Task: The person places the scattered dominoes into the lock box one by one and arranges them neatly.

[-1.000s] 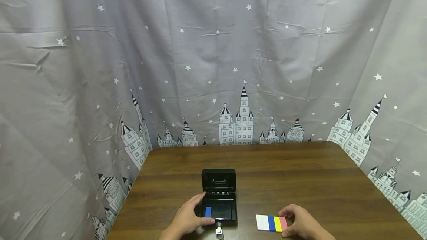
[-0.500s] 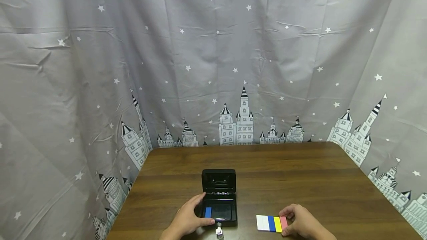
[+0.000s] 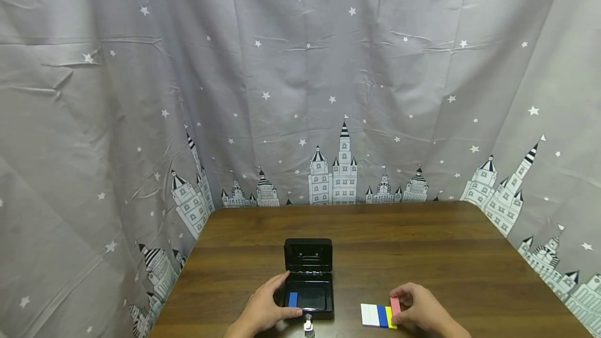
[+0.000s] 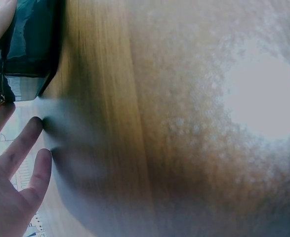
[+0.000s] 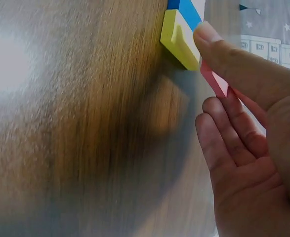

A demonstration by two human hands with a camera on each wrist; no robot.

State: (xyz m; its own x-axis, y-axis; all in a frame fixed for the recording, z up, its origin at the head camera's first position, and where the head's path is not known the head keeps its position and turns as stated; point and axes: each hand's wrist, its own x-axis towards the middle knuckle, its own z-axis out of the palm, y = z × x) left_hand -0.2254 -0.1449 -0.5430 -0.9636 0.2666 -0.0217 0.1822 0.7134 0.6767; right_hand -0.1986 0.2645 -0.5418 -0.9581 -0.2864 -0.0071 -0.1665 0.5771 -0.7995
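Observation:
A small black cash box (image 3: 308, 255) stands on the table with its lid raised, and a blue block (image 3: 293, 299) lies inside at the left. My left hand (image 3: 263, 304) holds the box's left side, thumb at the front edge and fingers toward the hinge. My right hand (image 3: 422, 309) pinches a pink block (image 5: 215, 81) between thumb and fingers, lifted off the table. Beside it a yellow block (image 5: 177, 37), a blue block (image 3: 382, 315) and white blocks (image 3: 369, 314) lie in a row, side by side.
A key with a white tag (image 3: 308, 325) hangs at the front of the box. The brown wooden table (image 3: 422, 244) reaches back to a grey curtain (image 3: 300, 77) printed with stars and castles.
The pink block has left the right end of the row; my right hand has raised it and shifted it slightly left. My left hand stays on the box.

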